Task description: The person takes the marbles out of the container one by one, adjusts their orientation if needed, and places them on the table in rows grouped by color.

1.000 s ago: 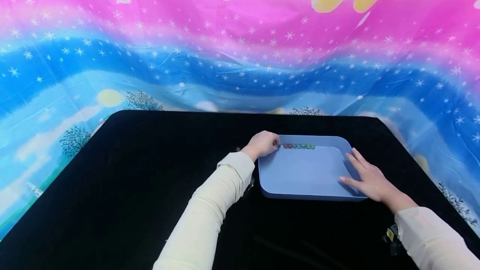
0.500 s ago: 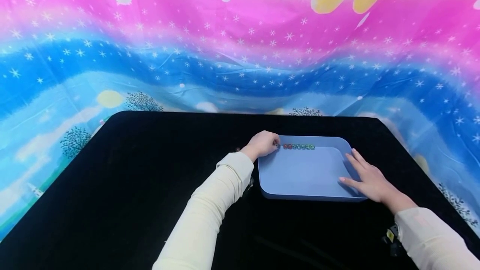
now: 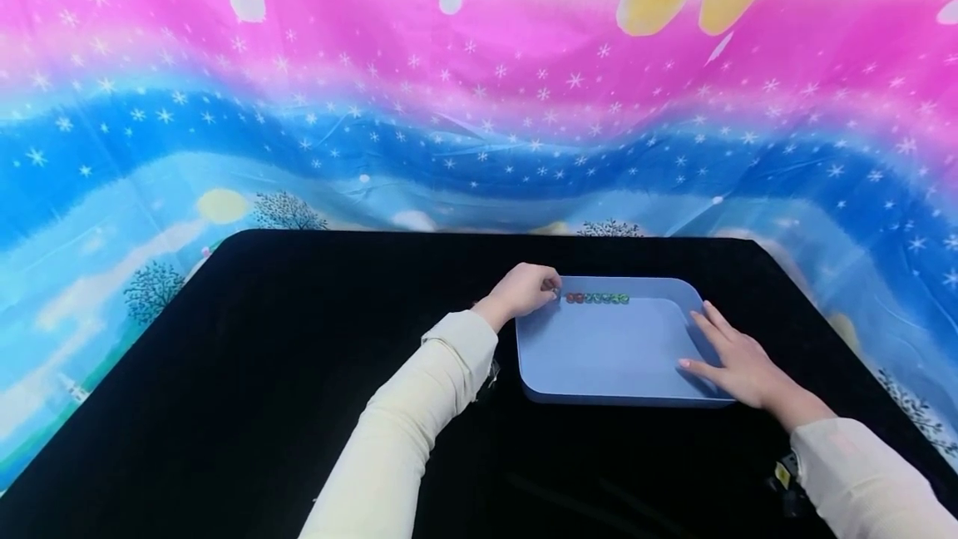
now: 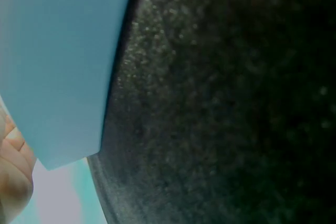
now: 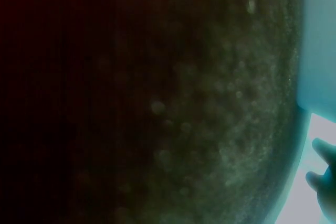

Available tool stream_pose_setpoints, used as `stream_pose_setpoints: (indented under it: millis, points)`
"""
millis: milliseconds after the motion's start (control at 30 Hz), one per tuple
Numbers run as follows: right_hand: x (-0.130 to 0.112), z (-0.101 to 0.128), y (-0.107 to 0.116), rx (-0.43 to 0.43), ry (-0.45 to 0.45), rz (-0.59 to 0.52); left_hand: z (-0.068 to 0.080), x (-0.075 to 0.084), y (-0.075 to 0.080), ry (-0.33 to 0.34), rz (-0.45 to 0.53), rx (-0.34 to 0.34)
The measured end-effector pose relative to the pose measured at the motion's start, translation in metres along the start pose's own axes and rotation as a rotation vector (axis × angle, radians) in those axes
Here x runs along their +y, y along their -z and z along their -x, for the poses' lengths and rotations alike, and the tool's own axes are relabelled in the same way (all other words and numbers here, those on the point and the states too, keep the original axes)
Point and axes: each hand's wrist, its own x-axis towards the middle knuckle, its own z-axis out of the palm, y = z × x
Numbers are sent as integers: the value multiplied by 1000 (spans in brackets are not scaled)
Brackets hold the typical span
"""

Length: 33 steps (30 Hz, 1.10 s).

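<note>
A shallow blue-grey tray lies on the black tabletop. Along its far inner wall runs a row of small, shiny, round marbles, red ones at the left and green ones to the right. At the far left corner my left hand pinches a small dark marble with curled fingertips, just left of the row; the fingers mostly hide it. My right hand rests on the tray's right rim with its fingers spread. The left wrist view has the tray's outer wall and part of the left hand.
A black cloth covers the table. Behind it hangs a pink and blue printed backdrop. Small dark devices sit at both wrists, the right one with a yellow patch.
The head view has tipped slightly, so the scene sits lower. My left wrist and forearm have shifted a little to the left, while the fingertips stay by the row. The right hand stays on the rim.
</note>
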Motion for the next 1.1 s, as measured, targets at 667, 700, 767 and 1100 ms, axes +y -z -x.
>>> stream_pose_setpoints:
  millis: [667, 700, 767, 1100]
  points:
    - [3, 0, 0, -15, -1, -8, 27, -17, 19, 46, 185, 43]
    - [3, 0, 0, -16, -3, -9, 28, -19, 19, 46, 186, 47]
    - [2, 0, 0, -20, -7, -9, 30, -23, 20, 52, 188, 52]
    - [1, -1, 0, -20, -2, -19, 41, -37, 29, 74, 186, 79]
